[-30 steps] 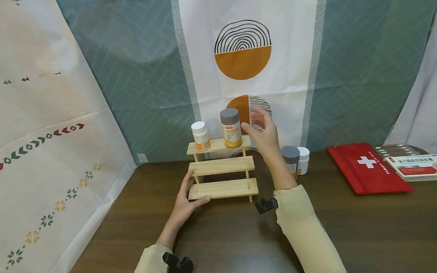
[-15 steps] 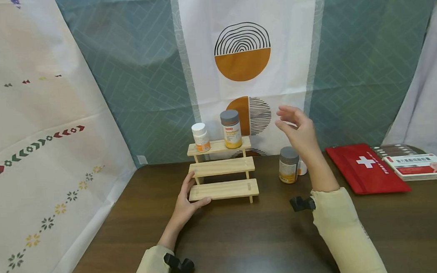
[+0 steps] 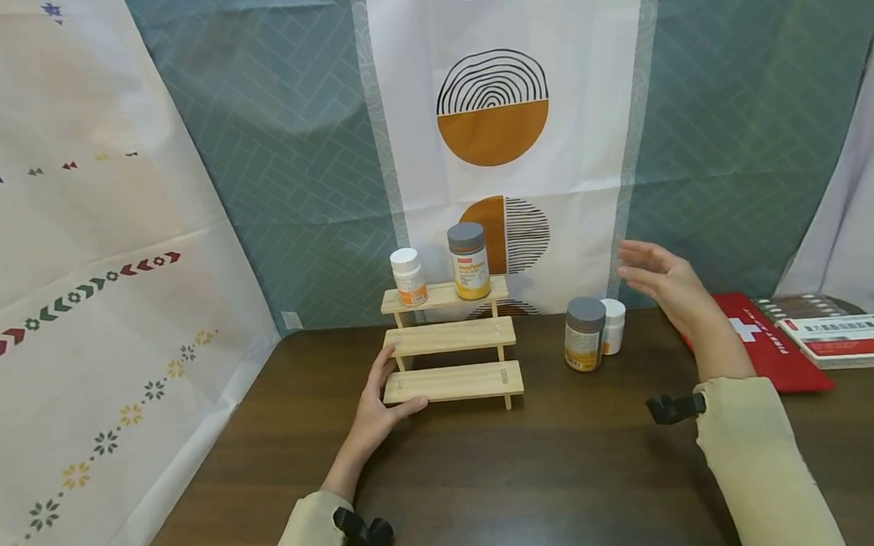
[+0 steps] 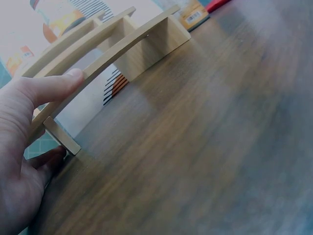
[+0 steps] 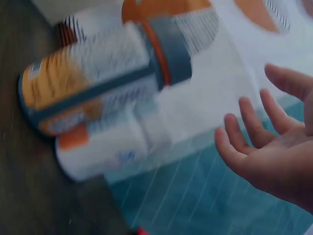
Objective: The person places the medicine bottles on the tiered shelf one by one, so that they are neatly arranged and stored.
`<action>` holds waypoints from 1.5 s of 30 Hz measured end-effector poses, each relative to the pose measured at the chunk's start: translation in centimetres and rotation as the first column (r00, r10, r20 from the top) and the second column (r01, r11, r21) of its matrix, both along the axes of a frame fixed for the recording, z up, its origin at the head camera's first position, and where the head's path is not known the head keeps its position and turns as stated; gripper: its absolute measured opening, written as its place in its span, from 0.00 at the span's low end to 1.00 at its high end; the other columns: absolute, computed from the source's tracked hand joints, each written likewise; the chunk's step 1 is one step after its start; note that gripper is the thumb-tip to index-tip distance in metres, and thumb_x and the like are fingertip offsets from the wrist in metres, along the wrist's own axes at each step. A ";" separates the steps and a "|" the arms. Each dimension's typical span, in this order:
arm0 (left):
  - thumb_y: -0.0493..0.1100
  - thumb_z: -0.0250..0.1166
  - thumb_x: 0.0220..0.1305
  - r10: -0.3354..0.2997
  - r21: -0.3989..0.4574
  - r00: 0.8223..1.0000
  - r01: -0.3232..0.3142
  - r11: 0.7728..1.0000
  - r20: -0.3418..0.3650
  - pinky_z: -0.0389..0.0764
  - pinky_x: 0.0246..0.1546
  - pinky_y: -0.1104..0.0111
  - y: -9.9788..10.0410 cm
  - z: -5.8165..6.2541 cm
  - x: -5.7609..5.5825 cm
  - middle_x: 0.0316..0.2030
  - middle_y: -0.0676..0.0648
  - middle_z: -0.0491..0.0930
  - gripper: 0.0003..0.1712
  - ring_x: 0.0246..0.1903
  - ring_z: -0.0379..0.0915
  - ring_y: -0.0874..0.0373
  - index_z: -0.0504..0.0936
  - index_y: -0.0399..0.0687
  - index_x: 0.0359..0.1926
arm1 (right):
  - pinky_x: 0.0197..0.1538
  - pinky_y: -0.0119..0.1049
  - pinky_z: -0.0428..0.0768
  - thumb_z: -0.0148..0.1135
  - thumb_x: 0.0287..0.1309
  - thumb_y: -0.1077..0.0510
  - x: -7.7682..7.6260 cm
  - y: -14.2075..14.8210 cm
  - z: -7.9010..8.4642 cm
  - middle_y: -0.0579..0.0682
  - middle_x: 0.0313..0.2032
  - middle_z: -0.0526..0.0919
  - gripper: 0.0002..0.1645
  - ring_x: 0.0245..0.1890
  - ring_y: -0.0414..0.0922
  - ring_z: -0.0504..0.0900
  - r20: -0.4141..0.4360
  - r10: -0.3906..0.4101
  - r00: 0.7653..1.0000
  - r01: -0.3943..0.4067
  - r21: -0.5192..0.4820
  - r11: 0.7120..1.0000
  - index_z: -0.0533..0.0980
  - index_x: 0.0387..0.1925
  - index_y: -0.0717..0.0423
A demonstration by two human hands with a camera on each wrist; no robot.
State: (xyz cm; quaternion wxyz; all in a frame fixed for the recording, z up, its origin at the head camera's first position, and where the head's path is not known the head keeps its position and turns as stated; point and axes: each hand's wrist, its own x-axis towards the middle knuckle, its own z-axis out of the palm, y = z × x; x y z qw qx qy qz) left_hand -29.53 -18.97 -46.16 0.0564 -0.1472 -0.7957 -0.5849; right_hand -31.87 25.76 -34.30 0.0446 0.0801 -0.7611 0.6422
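A small three-step wooden shelf rack (image 3: 451, 381) stands on the table. My left hand (image 3: 374, 415) holds its left end, the thumb on the lowest step's front edge and the fingers round the side. In the left wrist view the thumb lies over the curved-looking step (image 4: 105, 61). On the top step sit a white-capped pill bottle (image 3: 409, 279) and a larger grey-capped supplement bottle (image 3: 470, 263). My right hand (image 3: 674, 288) is in the air, holding nothing, fingers apart. Left of it on the table, another grey-capped bottle (image 3: 584, 335) and another white pill bottle (image 3: 613, 326) stand side by side.
A red first aid pouch (image 3: 788, 368) lies at the right, partly behind my right forearm. Beyond it is a white and red box (image 3: 854, 338) beside a dark blister-like pack (image 3: 803, 307). Patterned cloth (image 3: 312, 189) hangs behind the table.
My right hand has moved away from the grey-capped bottle on the top step, rightward past the two bottles on the table. The left hand keeps its place on the rack.
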 end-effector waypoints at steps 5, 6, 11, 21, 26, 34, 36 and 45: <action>0.38 0.74 0.54 0.005 0.010 1.000 -0.005 1.000 0.017 0.57 0.68 0.42 0.1 -0.3 0.1 0.75 0.43 0.52 0.56 0.75 0.48 0.44 0.51 0.65 0.75 | 0.65 0.30 0.70 0.56 0.69 0.49 -0.7 1.5 -1.0 0.55 0.73 0.56 0.42 0.57 0.28 0.66 0.078 0.077 0.994 -0.089 0.164 0.982 0.49 0.77 0.50; 0.38 0.74 0.54 0.005 0.011 1.000 -0.005 1.000 0.018 0.57 0.68 0.42 0.1 -0.4 0.1 0.75 0.43 0.52 0.56 0.75 0.49 0.44 0.51 0.66 0.75 | 0.64 0.29 0.70 0.56 0.69 0.49 -0.8 1.6 -1.3 0.58 0.74 0.53 0.43 0.57 0.28 0.66 0.084 0.092 0.992 -0.106 0.177 0.978 0.48 0.77 0.51; 0.38 0.74 0.54 0.010 0.015 0.999 -0.010 1.000 0.031 0.59 0.67 0.43 0.1 -0.5 0.2 0.74 0.42 0.54 0.56 0.74 0.50 0.44 0.51 0.67 0.75 | 0.53 0.19 0.70 0.56 0.68 0.54 -1.1 2.1 -2.4 0.63 0.74 0.52 0.43 0.56 0.29 0.68 0.111 0.145 0.983 -0.164 0.190 0.968 0.48 0.76 0.57; 0.36 0.74 0.53 0.009 0.013 1.000 -0.010 1.000 0.021 0.61 0.66 0.46 0.0 0.2 0.1 0.73 0.40 0.57 0.57 0.72 0.54 0.44 0.50 0.67 0.76 | 0.68 0.51 0.65 0.59 0.62 0.58 -1.8 1.8 -3.7 0.66 0.74 0.51 0.46 0.69 0.58 0.58 0.173 0.221 0.960 -0.253 0.190 0.949 0.48 0.75 0.62; 0.36 0.74 0.53 0.010 0.005 1.000 -0.010 1.000 0.021 0.63 0.64 0.48 0.0 0.3 0.0 0.73 0.39 0.57 0.57 0.71 0.55 0.44 0.50 0.66 0.76 | 0.69 0.57 0.62 0.59 0.61 0.59 -2.1 1.8 -4.2 0.65 0.75 0.49 0.46 0.68 0.57 0.59 0.195 0.221 0.956 -0.256 0.174 0.951 0.48 0.75 0.61; 0.36 0.74 0.53 0.007 -0.004 1.000 -0.007 1.000 0.019 0.65 0.63 0.48 0.0 0.2 0.0 0.73 0.39 0.57 0.57 0.71 0.55 0.43 0.50 0.66 0.76 | 0.71 0.63 0.55 0.59 0.60 0.60 -2.1 1.6 -4.8 0.66 0.75 0.45 0.47 0.70 0.62 0.52 0.215 0.240 0.947 -0.274 0.142 0.951 0.47 0.76 0.61; 0.36 0.74 0.53 0.007 -0.001 1.000 -0.007 1.000 0.023 0.63 0.64 0.48 0.0 0.1 0.0 0.73 0.39 0.57 0.57 0.72 0.55 0.43 0.50 0.67 0.76 | 0.71 0.63 0.55 0.59 0.60 0.60 -2.1 1.6 -4.9 0.67 0.75 0.46 0.47 0.70 0.62 0.52 0.222 0.240 0.945 -0.274 0.139 0.952 0.47 0.76 0.61; 0.35 0.74 0.53 -0.003 0.017 1.000 0.003 1.000 0.024 0.60 0.66 0.46 0.1 0.2 0.0 0.73 0.40 0.56 0.58 0.73 0.53 0.43 0.50 0.67 0.76 | 0.72 0.61 0.56 0.59 0.61 0.60 -2.2 1.5 -5.1 0.67 0.74 0.51 0.46 0.68 0.59 0.57 0.236 0.229 0.944 -0.267 0.141 0.953 0.48 0.76 0.60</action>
